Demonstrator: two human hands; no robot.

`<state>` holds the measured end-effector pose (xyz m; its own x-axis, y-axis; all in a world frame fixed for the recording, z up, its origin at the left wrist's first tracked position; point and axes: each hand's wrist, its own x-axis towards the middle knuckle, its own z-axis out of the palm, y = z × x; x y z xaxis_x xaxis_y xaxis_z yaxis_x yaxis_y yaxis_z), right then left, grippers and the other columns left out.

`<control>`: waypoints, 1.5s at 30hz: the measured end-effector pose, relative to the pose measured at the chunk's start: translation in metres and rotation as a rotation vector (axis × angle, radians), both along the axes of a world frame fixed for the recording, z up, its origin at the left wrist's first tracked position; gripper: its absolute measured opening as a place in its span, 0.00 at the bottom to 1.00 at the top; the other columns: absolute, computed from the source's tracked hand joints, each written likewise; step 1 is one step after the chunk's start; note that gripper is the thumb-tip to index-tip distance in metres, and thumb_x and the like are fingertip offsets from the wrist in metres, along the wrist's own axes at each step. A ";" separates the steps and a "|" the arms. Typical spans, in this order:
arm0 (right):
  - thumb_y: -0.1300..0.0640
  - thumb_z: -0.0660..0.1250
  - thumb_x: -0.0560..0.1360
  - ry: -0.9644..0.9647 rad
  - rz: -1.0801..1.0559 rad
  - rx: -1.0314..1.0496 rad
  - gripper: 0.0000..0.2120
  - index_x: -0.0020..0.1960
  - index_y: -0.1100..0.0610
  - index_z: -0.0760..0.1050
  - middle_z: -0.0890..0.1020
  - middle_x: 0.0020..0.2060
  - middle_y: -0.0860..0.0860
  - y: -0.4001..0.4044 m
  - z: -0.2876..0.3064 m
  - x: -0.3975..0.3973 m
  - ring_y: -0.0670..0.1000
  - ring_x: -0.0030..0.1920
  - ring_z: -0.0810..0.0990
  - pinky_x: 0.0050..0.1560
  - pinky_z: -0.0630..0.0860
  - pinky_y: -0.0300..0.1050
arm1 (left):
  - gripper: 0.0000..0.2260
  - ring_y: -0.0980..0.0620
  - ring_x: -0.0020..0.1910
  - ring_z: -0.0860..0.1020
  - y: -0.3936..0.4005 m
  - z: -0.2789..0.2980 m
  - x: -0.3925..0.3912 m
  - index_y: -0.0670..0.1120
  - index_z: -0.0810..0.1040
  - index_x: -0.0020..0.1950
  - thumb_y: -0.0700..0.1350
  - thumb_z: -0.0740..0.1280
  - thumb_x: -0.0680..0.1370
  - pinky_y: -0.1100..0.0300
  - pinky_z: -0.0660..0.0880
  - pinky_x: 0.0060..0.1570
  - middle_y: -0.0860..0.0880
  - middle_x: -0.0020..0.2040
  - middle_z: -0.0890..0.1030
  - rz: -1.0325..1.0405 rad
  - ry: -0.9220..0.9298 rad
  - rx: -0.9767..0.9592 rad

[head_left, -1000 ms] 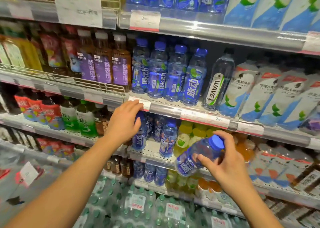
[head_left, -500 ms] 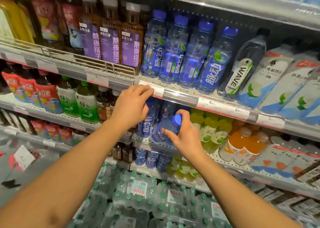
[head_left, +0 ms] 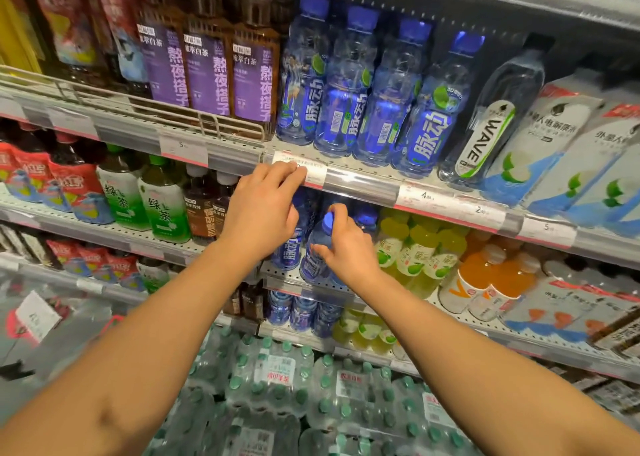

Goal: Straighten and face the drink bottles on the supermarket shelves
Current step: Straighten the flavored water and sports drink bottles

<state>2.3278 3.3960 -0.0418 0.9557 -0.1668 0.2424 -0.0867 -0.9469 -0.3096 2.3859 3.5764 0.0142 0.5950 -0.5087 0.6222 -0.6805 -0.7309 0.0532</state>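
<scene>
A blue-capped bottle [head_left: 317, 247] stands at the front of the middle shelf [head_left: 294, 284], just right of a second blue bottle [head_left: 289, 247]. The right hand [head_left: 346, 251] grips it around the neck, fingers curled. At ten o'clock from it, the left hand [head_left: 263, 209] rests with relaxed fingers on the price tag [head_left: 313, 176] of the shelf rail [head_left: 360, 188] above. At twelve o'clock stand four blue bottles [head_left: 367, 84]

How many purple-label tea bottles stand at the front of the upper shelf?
3, side by side behind the wire rail: left, middle, right. More may be hidden behind them.
</scene>
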 end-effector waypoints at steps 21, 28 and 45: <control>0.48 0.71 0.79 0.122 -0.009 -0.162 0.39 0.80 0.58 0.54 0.74 0.64 0.65 -0.007 0.008 0.035 0.71 0.56 0.80 0.53 0.78 0.59 | 0.27 0.40 0.61 0.72 -0.002 0.003 -0.005 0.45 0.73 0.72 0.43 0.69 0.72 0.43 0.75 0.52 0.45 0.68 0.75 0.013 0.017 0.000; 0.49 0.68 0.81 0.095 -0.011 -0.168 0.37 0.81 0.59 0.53 0.73 0.64 0.65 -0.007 0.005 0.034 0.71 0.55 0.80 0.52 0.78 0.59 | 0.27 0.40 0.61 0.72 -0.003 0.000 -0.005 0.45 0.72 0.72 0.43 0.68 0.72 0.43 0.75 0.53 0.45 0.69 0.74 0.014 0.016 -0.002; 0.45 0.71 0.78 -0.155 -0.390 0.285 0.24 0.67 0.57 0.70 0.81 0.53 0.51 -0.049 -0.055 -0.051 0.51 0.45 0.81 0.46 0.75 0.48 | 0.23 0.43 0.55 0.79 0.007 -0.128 -0.008 0.47 0.73 0.68 0.44 0.72 0.75 0.48 0.76 0.54 0.47 0.61 0.79 0.169 0.677 -0.512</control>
<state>2.2772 3.3465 -0.0971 0.7652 -0.5846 0.2695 -0.3495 -0.7289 -0.5887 2.3775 3.5834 -0.1143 0.9627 -0.1343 0.2348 -0.2679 -0.5943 0.7583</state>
